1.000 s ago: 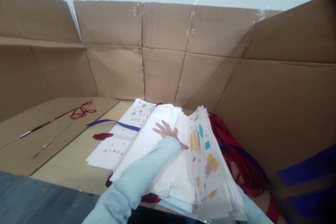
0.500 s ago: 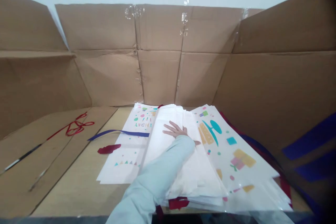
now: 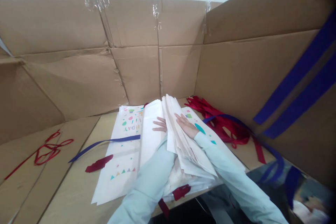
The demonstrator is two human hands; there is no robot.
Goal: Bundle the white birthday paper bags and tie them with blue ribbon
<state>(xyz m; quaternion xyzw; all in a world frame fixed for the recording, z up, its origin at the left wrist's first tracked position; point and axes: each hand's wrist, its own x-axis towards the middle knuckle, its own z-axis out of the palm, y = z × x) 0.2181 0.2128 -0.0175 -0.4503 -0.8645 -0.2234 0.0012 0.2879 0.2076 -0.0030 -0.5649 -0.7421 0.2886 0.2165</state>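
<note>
A stack of large white paper sheets (image 3: 151,147) with colourful birthday prints lies on the table, its left side folded inward with the plain backs up. My left hand (image 3: 160,125) rests on this fold with fingers spread; its thumb side is hidden behind raised sheets. My right hand (image 3: 187,126) lies flat, fingers stretched, against the right side of a fanned bundle of white sheets (image 3: 181,140) standing at a slant over the middle. Printed paper (image 3: 123,129) shows at the left. A dark blue ribbon (image 3: 107,141) runs under the left fold.
Tall cardboard walls (image 3: 133,66) enclose the table at back and sides. A heap of red ribbon (image 3: 223,119) lies at the right. Blue strips (image 3: 296,87) hang over the right wall. A thin red cord (image 3: 49,152) and a dark red scrap (image 3: 99,163) lie at the left.
My view has turned to the right. My right hand has come in and rests on the bundle, which now stands raised and slanted. Less of the right-hand printed paper shows. My left hand stays on the stack.
</note>
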